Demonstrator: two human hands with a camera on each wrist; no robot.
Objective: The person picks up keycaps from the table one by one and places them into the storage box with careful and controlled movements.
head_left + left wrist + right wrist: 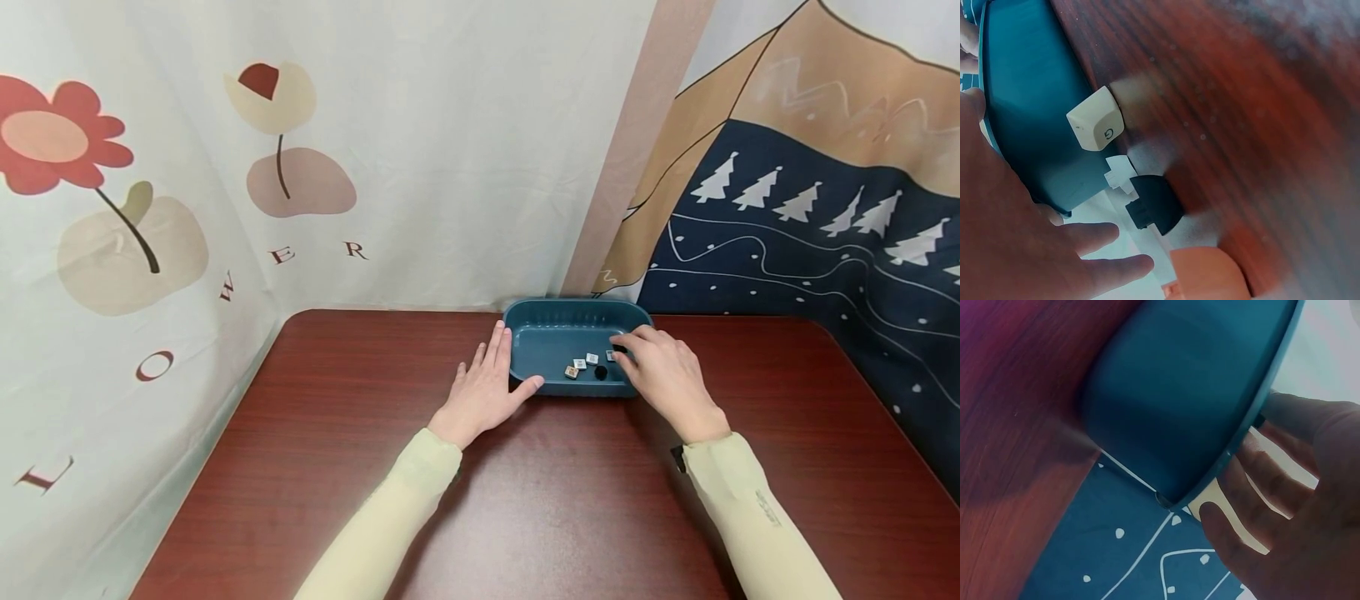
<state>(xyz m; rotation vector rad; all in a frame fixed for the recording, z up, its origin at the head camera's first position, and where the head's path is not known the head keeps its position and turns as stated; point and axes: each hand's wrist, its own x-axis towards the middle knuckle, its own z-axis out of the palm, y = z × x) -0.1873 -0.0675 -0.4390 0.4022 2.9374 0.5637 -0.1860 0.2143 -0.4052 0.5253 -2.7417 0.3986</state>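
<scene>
A teal tray point(555, 337) stands at the table's far edge. My left hand point(483, 387) rests at its left end, fingers straight, thumb stretched along the near rim. Over the tray's right end, my right hand point(671, 375) pinches a small black piece point(619, 347) between thumb and fingertips; only a dark bit of the piece point(1259, 420) shows in the right wrist view. Small white square pieces point(592, 359), a brownish one point(572, 372) and a round black one point(601, 372) lie in the tray. Beside my left fingers, the left wrist view shows a cream keycap point(1097, 122) lettered G.
A black piece point(1157, 203), a small white one point(1121, 172) and an orange one point(1210, 275) stand in a row with the cream keycap, hidden in the head view. Printed curtains point(450, 150) hang directly behind the reddish-brown table point(360, 375).
</scene>
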